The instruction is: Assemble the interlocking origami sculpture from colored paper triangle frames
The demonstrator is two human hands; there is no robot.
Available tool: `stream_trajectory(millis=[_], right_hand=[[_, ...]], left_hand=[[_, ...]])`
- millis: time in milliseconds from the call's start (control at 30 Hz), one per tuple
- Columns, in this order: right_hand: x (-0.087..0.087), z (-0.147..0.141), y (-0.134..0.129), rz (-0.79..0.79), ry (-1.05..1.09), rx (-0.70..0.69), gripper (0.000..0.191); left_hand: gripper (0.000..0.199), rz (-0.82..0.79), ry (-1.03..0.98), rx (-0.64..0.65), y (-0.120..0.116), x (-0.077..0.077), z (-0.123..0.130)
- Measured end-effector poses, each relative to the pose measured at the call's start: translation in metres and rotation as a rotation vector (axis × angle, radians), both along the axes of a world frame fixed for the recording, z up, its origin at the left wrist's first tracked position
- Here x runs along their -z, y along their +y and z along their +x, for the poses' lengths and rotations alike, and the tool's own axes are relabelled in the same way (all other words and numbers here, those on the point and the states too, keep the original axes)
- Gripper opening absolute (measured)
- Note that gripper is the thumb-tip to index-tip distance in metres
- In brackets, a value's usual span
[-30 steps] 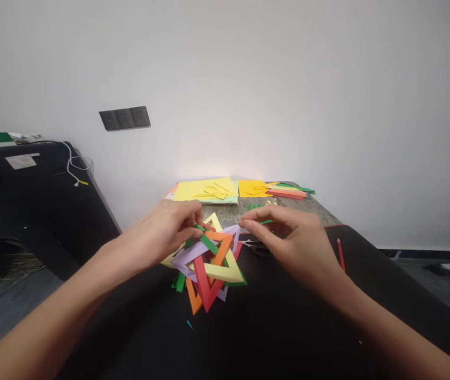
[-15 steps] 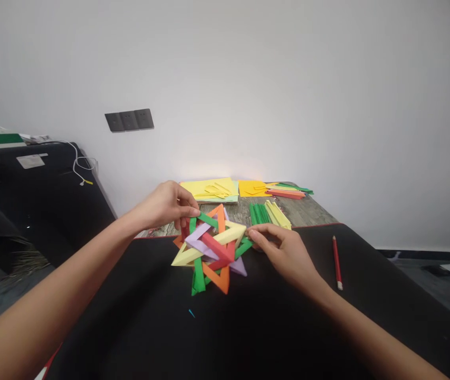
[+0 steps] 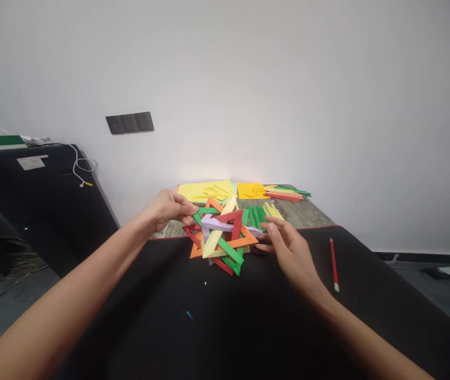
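Note:
A folded-paper star ball (image 3: 225,235) of interlocked green, red, orange, lilac and pale yellow strips is held up over the black mat (image 3: 232,327). My left hand (image 3: 174,207) pinches a green corner at its upper left between thumb and fingers. On the other side, my right hand (image 3: 288,245) has its fingers apart beside the lilac tip; whether a fingertip touches that tip I cannot tell. Below the ball lie a small blue paper scrap (image 3: 189,315) and a tiny white scrap (image 3: 205,283).
Behind the ball, folded green strips (image 3: 256,216) and pale yellow strips (image 3: 273,211) lie on the wooden tabletop (image 3: 307,214). Yellow sheets (image 3: 193,191), orange paper (image 3: 248,190) and more strips (image 3: 284,196) are against the wall. A red pencil (image 3: 334,265) rests at right.
The star ball has turned, showing other faces, and shifted slightly right. My right hand's fingers have spread and moved off the right-hand corner they were at. A white scrap now shows on the mat.

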State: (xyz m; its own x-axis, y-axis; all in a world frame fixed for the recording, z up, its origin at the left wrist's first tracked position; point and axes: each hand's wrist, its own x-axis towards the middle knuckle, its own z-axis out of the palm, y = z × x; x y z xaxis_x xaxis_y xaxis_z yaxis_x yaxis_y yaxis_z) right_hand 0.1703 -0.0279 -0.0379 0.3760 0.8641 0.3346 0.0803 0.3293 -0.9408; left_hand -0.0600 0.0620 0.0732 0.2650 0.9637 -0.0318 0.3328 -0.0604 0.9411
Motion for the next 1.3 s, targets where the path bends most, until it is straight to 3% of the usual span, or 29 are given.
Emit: stream_trajectory(millis=[167, 300, 400, 567, 633, 800, 933, 1067, 1300], right_hand=[[0.011, -0.008, -0.016, 0.089, -0.197, 0.220, 0.046], [0.019, -0.013, -0.022, 0.148, -0.399, 0.151, 0.050], [0.021, -0.015, -0.017, 0.171, -0.411, 0.076, 0.039], [0.021, -0.015, -0.009, 0.208, -0.444, 0.062, 0.025], [0.021, -0.014, -0.008, 0.207, -0.453, 0.075, 0.024], [0.022, -0.012, -0.007, 0.192, -0.458, 0.085, 0.025], [0.026, -0.011, -0.009, 0.203, -0.463, 0.064, 0.022], [0.029, -0.012, -0.012, 0.274, -0.485, 0.064, 0.021], [0.029, -0.014, -0.010, 0.324, -0.565, 0.173, 0.011]], left_hand=[[0.021, -0.089, -0.044, -0.095, -0.004, 0.005, 0.010], [0.022, -0.129, -0.086, -0.143, -0.010, 0.009, 0.016], [0.020, -0.152, -0.079, -0.145, -0.015, 0.013, 0.017], [0.026, -0.121, -0.034, -0.100, -0.020, 0.022, 0.008], [0.024, 0.001, 0.034, -0.056, -0.022, 0.027, 0.002], [0.018, 0.538, 0.170, 0.136, -0.029, 0.046, -0.013], [0.012, 0.799, 0.174, 0.120, -0.036, 0.060, -0.016], [0.016, 0.947, 0.151, 0.084, -0.036, 0.071, -0.016], [0.012, 1.065, 0.124, 0.120, -0.029, 0.079, -0.014]])
